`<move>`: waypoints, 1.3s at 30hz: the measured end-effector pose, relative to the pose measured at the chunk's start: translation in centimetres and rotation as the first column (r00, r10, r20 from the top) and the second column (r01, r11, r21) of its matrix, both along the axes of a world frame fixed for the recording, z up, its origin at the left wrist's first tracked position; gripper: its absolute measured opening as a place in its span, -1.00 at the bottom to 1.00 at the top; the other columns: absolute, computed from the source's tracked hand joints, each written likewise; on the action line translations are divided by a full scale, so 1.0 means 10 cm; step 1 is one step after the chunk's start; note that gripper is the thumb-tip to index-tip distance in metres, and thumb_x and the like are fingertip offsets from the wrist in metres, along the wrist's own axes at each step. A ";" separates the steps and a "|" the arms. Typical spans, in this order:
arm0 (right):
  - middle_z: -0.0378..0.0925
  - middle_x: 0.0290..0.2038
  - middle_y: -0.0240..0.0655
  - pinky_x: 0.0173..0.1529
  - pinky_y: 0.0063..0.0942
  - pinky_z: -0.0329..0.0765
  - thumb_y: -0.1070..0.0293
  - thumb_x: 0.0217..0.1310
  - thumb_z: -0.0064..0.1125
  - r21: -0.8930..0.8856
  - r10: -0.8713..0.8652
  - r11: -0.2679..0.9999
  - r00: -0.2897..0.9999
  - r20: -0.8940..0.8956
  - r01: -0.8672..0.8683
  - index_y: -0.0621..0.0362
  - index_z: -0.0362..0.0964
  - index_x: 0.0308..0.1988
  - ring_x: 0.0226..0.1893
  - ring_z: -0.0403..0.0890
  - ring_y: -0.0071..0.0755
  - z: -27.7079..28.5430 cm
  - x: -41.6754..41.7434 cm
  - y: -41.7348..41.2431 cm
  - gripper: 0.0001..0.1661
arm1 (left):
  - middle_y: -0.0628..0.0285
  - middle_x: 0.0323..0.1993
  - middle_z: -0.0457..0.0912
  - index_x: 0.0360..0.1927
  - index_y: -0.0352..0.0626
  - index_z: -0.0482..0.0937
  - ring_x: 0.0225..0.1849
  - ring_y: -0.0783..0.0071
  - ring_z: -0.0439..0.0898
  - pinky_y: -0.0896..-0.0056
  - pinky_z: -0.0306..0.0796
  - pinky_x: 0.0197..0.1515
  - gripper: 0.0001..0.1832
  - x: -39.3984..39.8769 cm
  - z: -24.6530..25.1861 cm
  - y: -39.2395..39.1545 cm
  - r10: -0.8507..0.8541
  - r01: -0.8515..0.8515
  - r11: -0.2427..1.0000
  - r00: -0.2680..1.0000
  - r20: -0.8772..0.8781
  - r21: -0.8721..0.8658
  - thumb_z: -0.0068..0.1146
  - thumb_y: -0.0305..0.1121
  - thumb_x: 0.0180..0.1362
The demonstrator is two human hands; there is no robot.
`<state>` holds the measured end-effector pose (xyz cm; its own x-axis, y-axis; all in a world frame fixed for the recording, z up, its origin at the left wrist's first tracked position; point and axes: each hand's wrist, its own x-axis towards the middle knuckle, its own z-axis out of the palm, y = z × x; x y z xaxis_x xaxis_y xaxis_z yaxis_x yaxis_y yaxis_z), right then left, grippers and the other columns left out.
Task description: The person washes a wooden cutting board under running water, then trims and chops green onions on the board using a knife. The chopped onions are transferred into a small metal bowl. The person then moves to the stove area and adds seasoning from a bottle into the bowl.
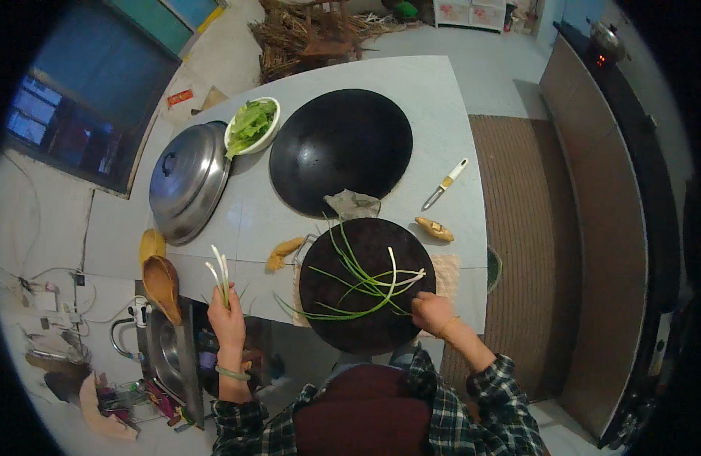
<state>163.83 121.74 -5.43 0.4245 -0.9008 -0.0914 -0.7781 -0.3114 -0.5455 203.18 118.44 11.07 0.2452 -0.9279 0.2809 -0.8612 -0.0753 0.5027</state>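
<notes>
My left hand (226, 316) holds several spring onions (218, 271) upright, their white ends pointing up, off the table's near left edge. More spring onions (364, 282) lie spread on a round dark board (361, 336), green leaves to the left and white ends to the right. At the board's right edge is my right hand (434, 312), fingers curled near a green leaf tip; whether it pinches anything is hard to see. A piece of ginger (434, 229) and a paring knife (446, 184) with a white handle lie beyond the board on the right.
A large dark wok-shaped piece (342, 148) lies behind the board, with a crumpled plastic bag (353, 204) between them. Left of it stand a bowl (277, 122) of leafy greens and a steel lid (188, 179). A gourd ladle (161, 282) and a yellowish scourer (283, 253) lie nearer.
</notes>
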 end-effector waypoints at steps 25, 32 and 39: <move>0.41 -0.34 -0.13 -0.18 -0.31 0.41 0.30 0.23 0.03 0.036 -0.848 0.515 0.503 0.168 0.856 0.33 0.39 -0.25 -0.34 0.44 -0.16 -1.29 -1.87 -0.16 -0.74 | 0.06 -0.20 0.48 -0.08 -0.18 0.36 -0.15 0.23 0.49 -0.05 0.34 0.13 -0.82 0.24 0.28 0.02 -0.127 0.038 0.991 -0.111 -0.986 -0.132 -0.15 -0.41 0.29; 0.45 -0.29 -0.26 -0.24 -0.54 0.41 0.53 0.22 -0.05 -0.105 -0.525 0.650 0.546 0.653 0.752 0.26 0.38 -0.18 -0.31 0.46 -0.47 -0.06 -0.86 -0.53 -0.85 | -0.04 0.12 0.40 -0.03 -0.13 0.42 0.22 0.03 0.33 -0.27 0.10 0.30 -0.77 0.05 0.27 0.11 -0.184 0.096 0.971 -0.284 -0.941 -0.219 -0.13 -0.42 0.27; 0.48 -0.41 -0.28 -0.36 -0.51 0.43 0.54 0.08 0.16 -0.191 0.065 0.973 0.643 0.763 0.128 0.21 0.50 -0.26 -0.44 0.52 -0.35 1.59 0.83 -0.57 -0.86 | -0.02 0.24 0.29 0.04 -0.14 0.42 0.33 0.03 0.18 -0.22 0.11 0.30 -0.73 -0.43 0.37 0.03 -0.123 0.335 0.921 -0.236 -0.964 -0.200 -0.11 -0.39 0.28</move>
